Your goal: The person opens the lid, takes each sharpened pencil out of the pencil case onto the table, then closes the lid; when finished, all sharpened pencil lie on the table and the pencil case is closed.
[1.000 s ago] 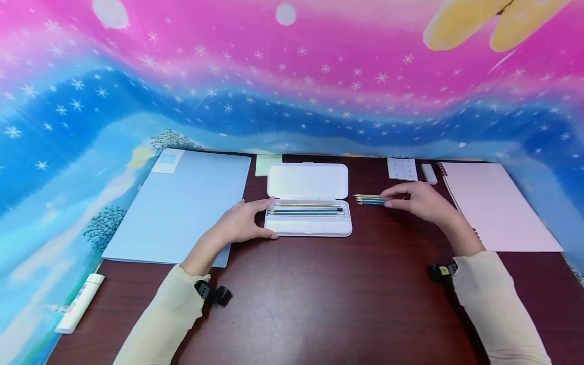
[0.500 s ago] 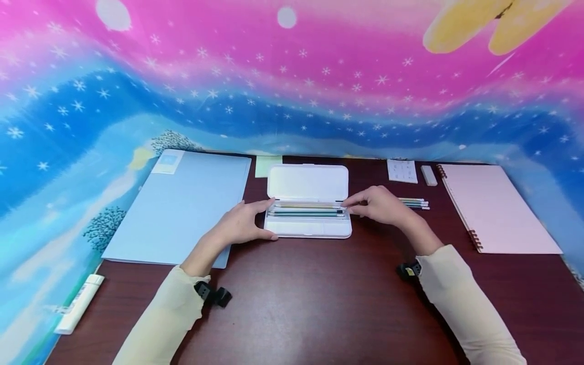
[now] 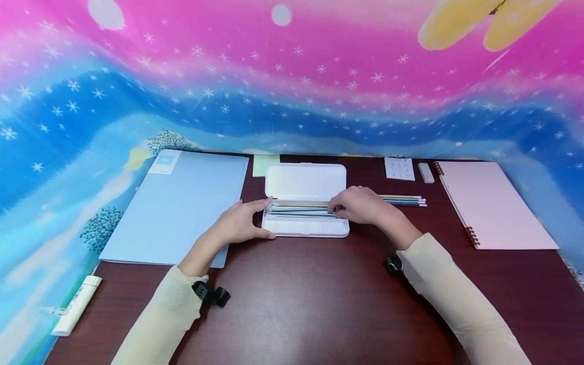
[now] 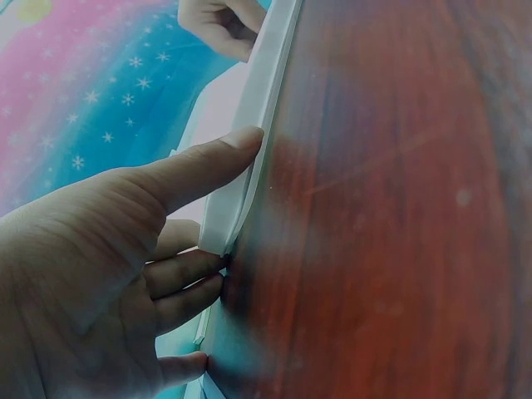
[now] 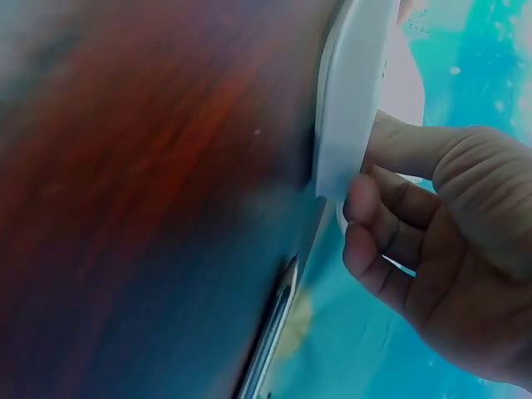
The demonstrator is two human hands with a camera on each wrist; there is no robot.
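Note:
A white pencil case [image 3: 305,228] lies on the table with its lid [image 3: 305,180] folded back. My left hand [image 3: 239,222] grips its left end, thumb on the front side and fingers at the back; the left wrist view shows the thumb along the case wall [image 4: 237,179]. Inside the back compartment lie several pencils [image 3: 298,209]. My right hand [image 3: 360,204] reaches over the case's right end, its bent fingers pinching at the pencils' right ends, which are hidden. Behind that hand several loose pencils [image 3: 405,200] lie on the table, tips towards the case.
A blue folder [image 3: 182,213] lies left, a pink spiral notebook [image 3: 497,208] right. Along the back are a green paper [image 3: 265,165], a small printed paper [image 3: 399,169] and a white eraser [image 3: 426,173]. A white tube-like item [image 3: 77,305] sits at the left edge.
My right hand let go of the loose pencils, moved left to the case and now closes its fingers on the pencils inside, which have shifted slightly. My left hand has stayed on the case.

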